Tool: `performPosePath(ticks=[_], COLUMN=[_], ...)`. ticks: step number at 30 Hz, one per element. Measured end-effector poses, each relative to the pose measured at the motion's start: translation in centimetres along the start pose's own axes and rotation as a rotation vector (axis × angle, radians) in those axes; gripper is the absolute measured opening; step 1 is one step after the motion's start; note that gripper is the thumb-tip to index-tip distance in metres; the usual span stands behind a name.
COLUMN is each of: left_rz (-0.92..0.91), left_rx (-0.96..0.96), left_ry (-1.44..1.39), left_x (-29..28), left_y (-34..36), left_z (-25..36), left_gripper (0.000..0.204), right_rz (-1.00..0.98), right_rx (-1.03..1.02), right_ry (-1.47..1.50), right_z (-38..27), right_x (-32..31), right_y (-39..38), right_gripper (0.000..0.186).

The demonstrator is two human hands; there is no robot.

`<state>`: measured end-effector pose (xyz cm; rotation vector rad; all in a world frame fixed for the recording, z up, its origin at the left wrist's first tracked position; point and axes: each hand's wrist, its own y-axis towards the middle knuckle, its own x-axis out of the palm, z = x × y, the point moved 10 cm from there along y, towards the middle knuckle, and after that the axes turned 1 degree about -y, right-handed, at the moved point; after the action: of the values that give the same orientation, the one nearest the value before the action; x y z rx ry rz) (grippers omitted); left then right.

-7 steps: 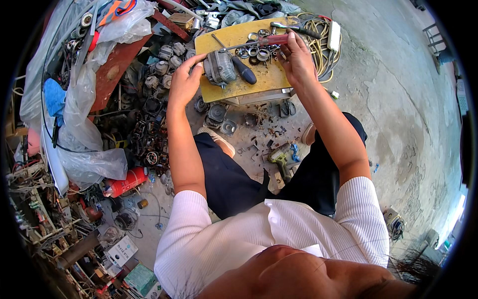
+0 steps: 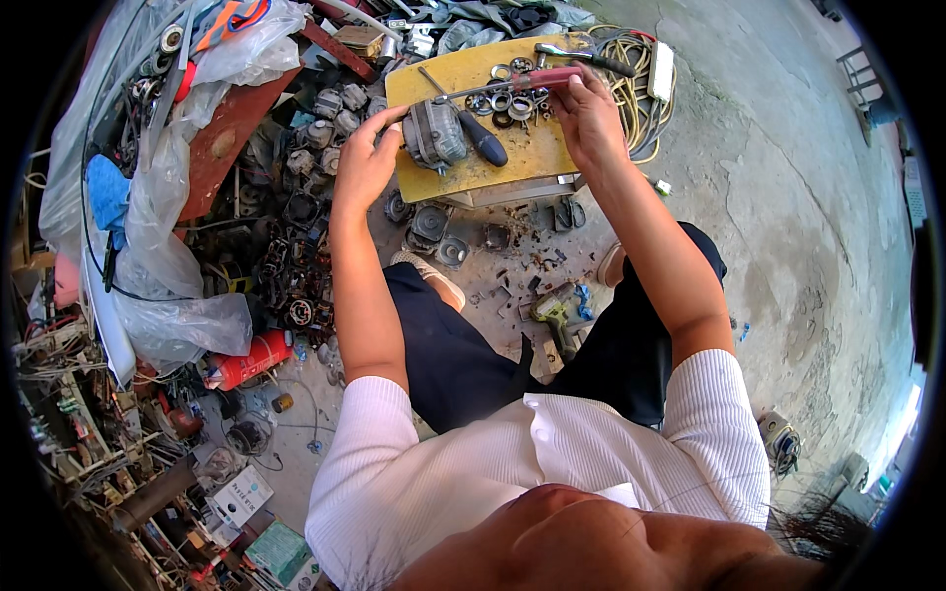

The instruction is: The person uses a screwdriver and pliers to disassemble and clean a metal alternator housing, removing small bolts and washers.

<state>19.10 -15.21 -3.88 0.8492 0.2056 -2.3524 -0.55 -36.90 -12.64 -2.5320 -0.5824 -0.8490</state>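
Note:
A small grey electric motor (image 2: 435,135) lies on the near left part of a yellow-topped table (image 2: 532,169). My left hand (image 2: 363,165) grips its left end, the fingertips partly hidden behind the housing. In my right hand (image 2: 594,118) is a screwdriver with a red handle (image 2: 544,78), pinched near the handle's end. Its thin shaft slants down to the left and meets the motor's upper edge; the tip itself is too small to make out. Just right of the motor rests a tool with a thick dark blue handle (image 2: 483,140).
Bearings and metal rings (image 2: 502,100) lie mid-table, with a ratchet wrench (image 2: 591,59) behind them. Coiled cable (image 2: 641,118) and a white power strip (image 2: 661,71) flank the right edge. Motor parts heap up left; a green power drill (image 2: 555,320) lies between my feet.
My right hand and the screwdriver's handle have shifted slightly right and away from me. My left hand and the motor look the same.

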Motion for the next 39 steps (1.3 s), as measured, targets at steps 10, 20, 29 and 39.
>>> performPosePath(ticks=[10,20,29,39], left_rz=[-0.013,0.018,-0.010,-0.005], left_rx=[-0.024,-0.020,-0.024,0.004], left_ry=[0.013,0.017,0.009,0.026], left_x=[0.0,-0.3,0.0,0.0], left_y=[0.0,-0.2,-0.1,0.0], left_z=[-0.4,-0.4,-0.6,-0.7], left_gripper=[0.034,0.035,0.035,0.035], right_rz=[0.045,0.042,0.031,-0.051], right_rx=[0.090,0.120,0.087,0.019], right_ry=[-0.057,-0.069,-0.060,0.030], right_z=[-0.6,-0.5,-0.7,-0.4], right_x=[0.6,1.0,1.0,1.1], right_y=[-1.5,-1.7,-1.4,-0.5], right_gripper=[0.030,0.031,0.035,0.037])
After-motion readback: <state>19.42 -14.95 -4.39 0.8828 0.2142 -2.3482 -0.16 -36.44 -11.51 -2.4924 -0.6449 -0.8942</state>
